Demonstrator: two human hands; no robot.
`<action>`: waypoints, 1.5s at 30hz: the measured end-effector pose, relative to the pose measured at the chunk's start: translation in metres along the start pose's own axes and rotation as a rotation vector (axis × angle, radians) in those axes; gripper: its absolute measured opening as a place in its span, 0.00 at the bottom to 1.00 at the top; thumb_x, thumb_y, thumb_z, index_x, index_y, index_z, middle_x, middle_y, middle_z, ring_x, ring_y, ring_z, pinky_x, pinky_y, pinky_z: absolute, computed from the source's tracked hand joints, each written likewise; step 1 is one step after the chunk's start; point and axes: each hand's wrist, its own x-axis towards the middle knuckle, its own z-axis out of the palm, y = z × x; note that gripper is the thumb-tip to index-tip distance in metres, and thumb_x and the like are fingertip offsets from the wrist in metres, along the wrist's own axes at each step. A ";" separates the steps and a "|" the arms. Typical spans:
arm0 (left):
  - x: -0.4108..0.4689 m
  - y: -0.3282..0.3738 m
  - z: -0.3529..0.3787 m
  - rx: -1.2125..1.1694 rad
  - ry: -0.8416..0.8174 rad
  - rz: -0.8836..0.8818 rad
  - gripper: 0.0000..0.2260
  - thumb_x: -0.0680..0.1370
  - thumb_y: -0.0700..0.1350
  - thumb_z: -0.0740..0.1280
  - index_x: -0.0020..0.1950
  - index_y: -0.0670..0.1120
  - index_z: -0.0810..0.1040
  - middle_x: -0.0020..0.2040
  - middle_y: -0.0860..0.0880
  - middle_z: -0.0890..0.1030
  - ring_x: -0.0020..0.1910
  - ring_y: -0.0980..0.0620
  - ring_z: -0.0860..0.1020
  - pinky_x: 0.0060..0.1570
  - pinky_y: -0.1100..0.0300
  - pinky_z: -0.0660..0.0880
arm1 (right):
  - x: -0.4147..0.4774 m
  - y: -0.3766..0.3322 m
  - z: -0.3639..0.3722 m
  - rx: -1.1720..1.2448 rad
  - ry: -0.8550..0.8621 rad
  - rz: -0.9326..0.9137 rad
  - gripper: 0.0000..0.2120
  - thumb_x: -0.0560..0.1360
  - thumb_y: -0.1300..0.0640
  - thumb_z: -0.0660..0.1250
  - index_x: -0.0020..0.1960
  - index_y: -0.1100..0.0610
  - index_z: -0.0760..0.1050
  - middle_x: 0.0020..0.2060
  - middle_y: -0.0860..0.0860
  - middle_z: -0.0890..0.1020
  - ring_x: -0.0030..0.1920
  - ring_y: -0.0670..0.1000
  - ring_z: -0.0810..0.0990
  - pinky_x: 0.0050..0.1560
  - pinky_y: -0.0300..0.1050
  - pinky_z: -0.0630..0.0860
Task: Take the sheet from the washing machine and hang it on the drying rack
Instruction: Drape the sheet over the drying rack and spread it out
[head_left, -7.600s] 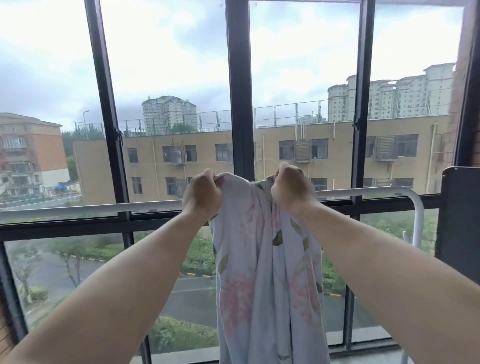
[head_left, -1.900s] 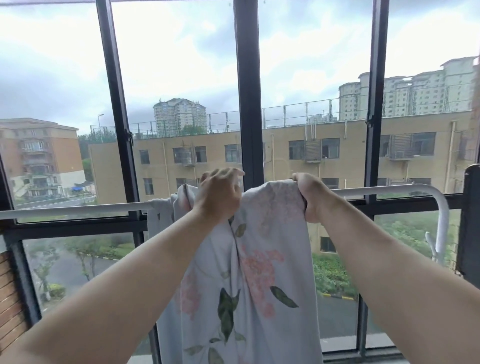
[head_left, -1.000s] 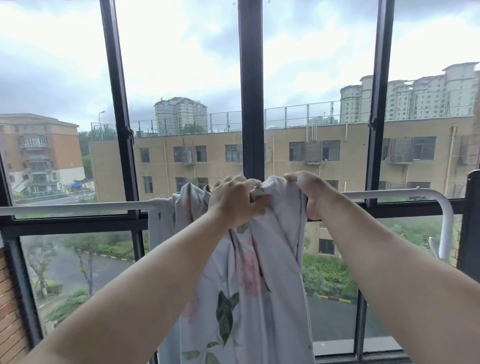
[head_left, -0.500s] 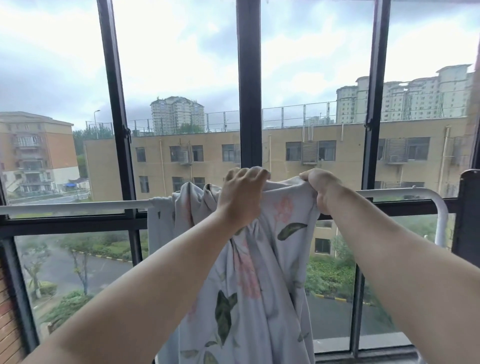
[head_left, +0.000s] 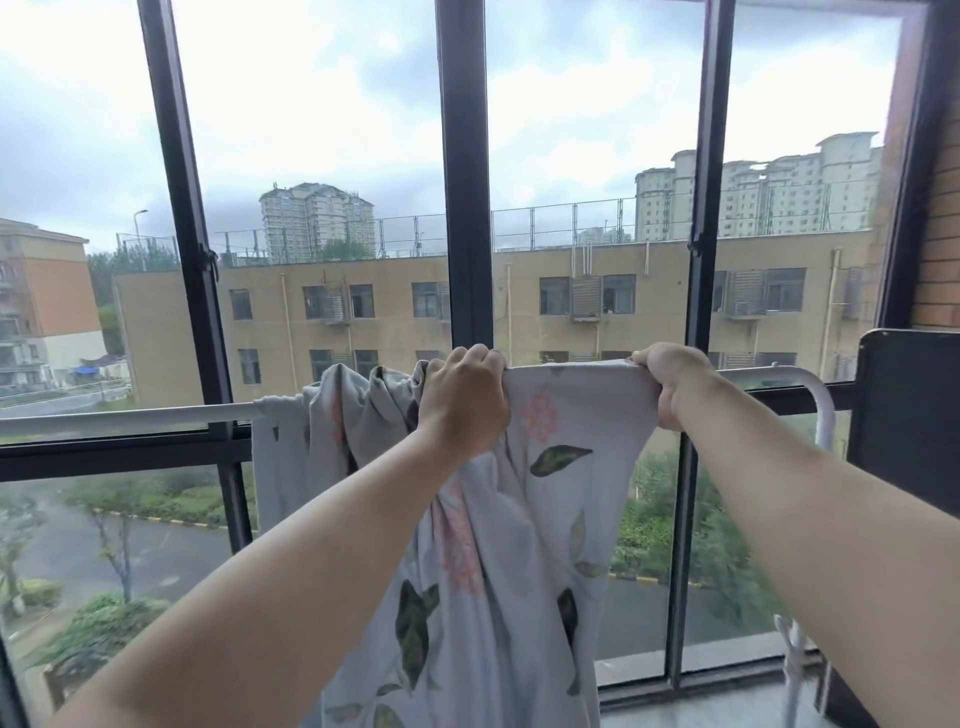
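Between the hands (head_left: 566, 395), a soft matt grey floral cloth sheet (head_left: 519, 545) drapes a smooth, glossy white metal drying-rack rail (head_left: 130, 415).

One head-worn wide-angle view, facing forward and about level at the window (head_left: 462, 156), forearms entering from the lower corners, left hand (head_left: 464, 402) and right hand (head_left: 672, 382) gripping the sheet (head_left: 519, 545) at arm's reach, drying rack (head_left: 130, 415) rail close behind.

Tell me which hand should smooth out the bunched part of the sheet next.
Left. The left hand grips the sheet right beside the bunched folds on the rack rail. The right hand holds the far edge beyond the flat stretch and could anchor it.
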 end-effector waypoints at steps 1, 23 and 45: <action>0.000 0.004 0.000 0.004 0.000 -0.013 0.08 0.79 0.43 0.59 0.53 0.47 0.76 0.50 0.50 0.78 0.52 0.47 0.74 0.55 0.50 0.67 | -0.002 0.001 -0.002 0.001 0.007 -0.007 0.05 0.76 0.62 0.69 0.51 0.60 0.82 0.49 0.56 0.84 0.48 0.57 0.83 0.57 0.58 0.81; -0.012 0.100 0.042 -0.172 0.192 0.318 0.14 0.75 0.53 0.71 0.50 0.44 0.77 0.48 0.47 0.79 0.49 0.43 0.78 0.51 0.48 0.74 | 0.011 -0.003 -0.025 0.177 -0.272 -0.192 0.08 0.78 0.71 0.65 0.50 0.61 0.80 0.48 0.63 0.86 0.48 0.60 0.87 0.45 0.52 0.85; 0.063 0.176 0.004 -0.015 0.420 -0.386 0.07 0.80 0.40 0.65 0.46 0.46 0.82 0.37 0.55 0.79 0.36 0.56 0.77 0.37 0.67 0.73 | 0.075 -0.009 0.005 -0.787 -0.633 -0.908 0.16 0.73 0.41 0.67 0.45 0.54 0.82 0.38 0.48 0.83 0.40 0.51 0.82 0.34 0.41 0.74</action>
